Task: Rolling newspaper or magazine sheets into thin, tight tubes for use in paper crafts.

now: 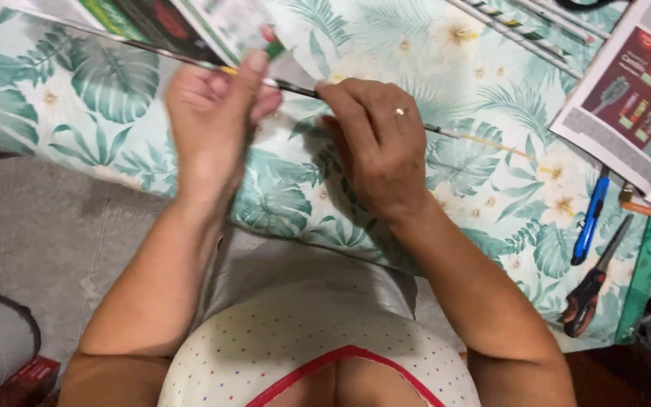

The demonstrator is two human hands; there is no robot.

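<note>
While rolling paper strip [190, 41] | left hand [212, 113], right hand [374, 143] grip thin stick [295, 89]

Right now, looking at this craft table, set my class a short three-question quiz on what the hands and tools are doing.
1. True or false: both hands grip the thin rolled paper stick.
2. Which tool lies just left of the scissors on the leaf-print tablecloth? A) blue pen B) glue bottle C) ruler
3. Fill in: the right hand wears a ____ on one finger.

Key: 1 true; 2 A, the blue pen; 3 ring.
</note>
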